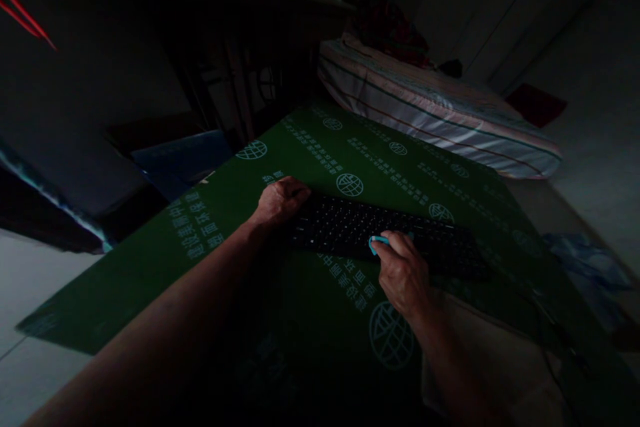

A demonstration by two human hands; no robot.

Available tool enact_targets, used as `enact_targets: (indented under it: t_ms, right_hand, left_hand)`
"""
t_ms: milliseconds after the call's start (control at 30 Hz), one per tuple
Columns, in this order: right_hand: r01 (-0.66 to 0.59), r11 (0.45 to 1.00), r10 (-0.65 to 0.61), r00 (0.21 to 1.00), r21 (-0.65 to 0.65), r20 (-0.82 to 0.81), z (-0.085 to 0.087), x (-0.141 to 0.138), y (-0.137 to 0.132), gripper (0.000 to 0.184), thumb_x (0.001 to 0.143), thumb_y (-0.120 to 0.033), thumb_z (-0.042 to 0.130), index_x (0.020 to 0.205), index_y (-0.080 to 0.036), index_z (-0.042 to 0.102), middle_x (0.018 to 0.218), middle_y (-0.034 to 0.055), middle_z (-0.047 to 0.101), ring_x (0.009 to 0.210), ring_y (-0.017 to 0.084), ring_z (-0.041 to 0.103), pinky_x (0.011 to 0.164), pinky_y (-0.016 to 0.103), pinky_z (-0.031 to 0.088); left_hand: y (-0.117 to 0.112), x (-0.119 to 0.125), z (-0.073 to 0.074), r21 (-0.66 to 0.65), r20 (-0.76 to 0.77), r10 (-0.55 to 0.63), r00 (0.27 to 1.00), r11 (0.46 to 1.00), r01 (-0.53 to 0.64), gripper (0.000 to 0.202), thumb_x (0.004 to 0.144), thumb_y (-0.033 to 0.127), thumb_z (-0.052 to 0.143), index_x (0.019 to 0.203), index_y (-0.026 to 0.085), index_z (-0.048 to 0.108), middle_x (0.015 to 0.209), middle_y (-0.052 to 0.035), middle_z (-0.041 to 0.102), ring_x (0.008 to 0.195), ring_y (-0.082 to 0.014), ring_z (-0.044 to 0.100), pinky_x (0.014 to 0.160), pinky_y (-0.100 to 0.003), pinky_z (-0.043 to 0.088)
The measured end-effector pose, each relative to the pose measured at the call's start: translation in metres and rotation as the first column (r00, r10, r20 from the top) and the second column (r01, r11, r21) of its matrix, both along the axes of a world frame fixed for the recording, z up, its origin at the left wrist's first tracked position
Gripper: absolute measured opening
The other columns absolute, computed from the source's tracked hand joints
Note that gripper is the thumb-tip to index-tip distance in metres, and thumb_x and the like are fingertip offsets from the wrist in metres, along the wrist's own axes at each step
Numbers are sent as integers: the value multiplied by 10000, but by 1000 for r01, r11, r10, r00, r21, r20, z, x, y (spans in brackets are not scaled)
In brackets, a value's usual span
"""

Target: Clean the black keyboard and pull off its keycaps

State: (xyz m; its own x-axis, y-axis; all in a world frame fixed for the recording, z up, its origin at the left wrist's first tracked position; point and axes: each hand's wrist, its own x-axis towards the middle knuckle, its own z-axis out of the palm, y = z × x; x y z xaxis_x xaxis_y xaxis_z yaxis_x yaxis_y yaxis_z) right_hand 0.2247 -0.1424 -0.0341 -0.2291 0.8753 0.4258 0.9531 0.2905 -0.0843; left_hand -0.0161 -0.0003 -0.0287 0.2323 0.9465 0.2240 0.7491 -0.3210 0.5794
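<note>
A black keyboard [385, 235] lies on a green printed sheet [320, 167] spread over the surface before me. My left hand [281, 201] is curled closed on the keyboard's left end, gripping its edge. My right hand [403, 271] rests over the near edge of the keyboard, pinched shut on a small light-blue tool [377, 241] whose tip touches the keys. The scene is very dark, so finer detail of the tool is hard to make out.
A striped folded mattress [440, 113] lies beyond the green sheet. A dark table frame [240, 47] stands at the back. A blue flat object [180, 157] sits at the left. A cable [550, 333] trails off the keyboard's right end.
</note>
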Motion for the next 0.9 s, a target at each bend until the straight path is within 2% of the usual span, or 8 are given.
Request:
enact_targets:
  t_ms: [333, 900]
  right_hand:
    - [-9, 1000, 10, 999, -14, 38, -5, -2, 2, 325, 824, -57, 427, 1000, -181, 670, 1057, 99, 588, 1007, 227, 473, 871, 347, 425]
    - [-11, 999, 14, 997, -48, 71, 2, -2, 3, 311, 810, -51, 443, 985, -188, 661, 1031, 95, 589, 986, 227, 470, 851, 337, 422]
  left_hand:
    - [-1, 0, 2, -5, -14, -10, 1000, 1000, 10, 356, 790, 390, 403, 847, 171, 679, 927, -59, 651, 810, -187, 608, 727, -258, 462]
    - [-1, 0, 2, 10, -30, -6, 1000, 1000, 7, 360, 793, 393, 392, 850, 176, 675, 896, -51, 656, 793, -180, 598, 709, -249, 464]
